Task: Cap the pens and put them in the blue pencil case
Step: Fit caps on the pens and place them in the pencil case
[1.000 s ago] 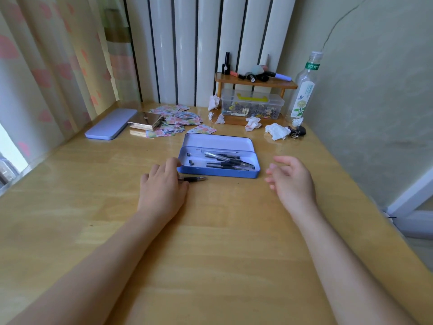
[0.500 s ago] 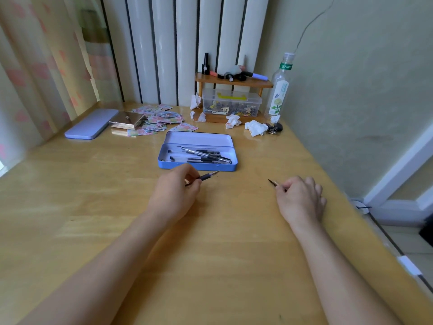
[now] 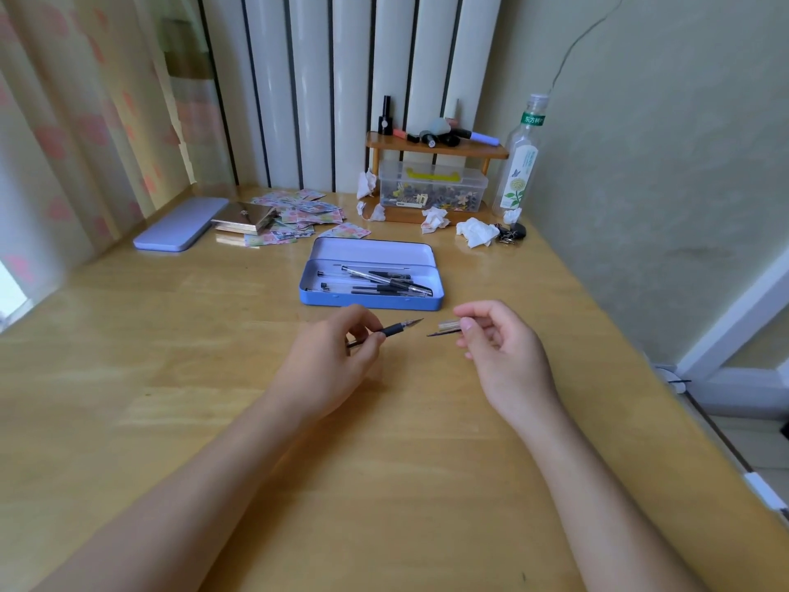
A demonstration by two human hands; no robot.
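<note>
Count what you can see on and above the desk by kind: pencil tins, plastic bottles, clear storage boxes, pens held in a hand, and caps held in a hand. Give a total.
Pencil tins: 2 (blue pencil case, lilac tin)
Bottles: 1 (plastic bottle)
Boxes: 1 (storage box)
Held pens: 1 (pen)
Held caps: 1 (cap)
Total: 6

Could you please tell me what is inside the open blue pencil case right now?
Several pens lie inside the pencil case, overlapping one another. The exact count is unclear, and anything beneath them is hidden.
</note>
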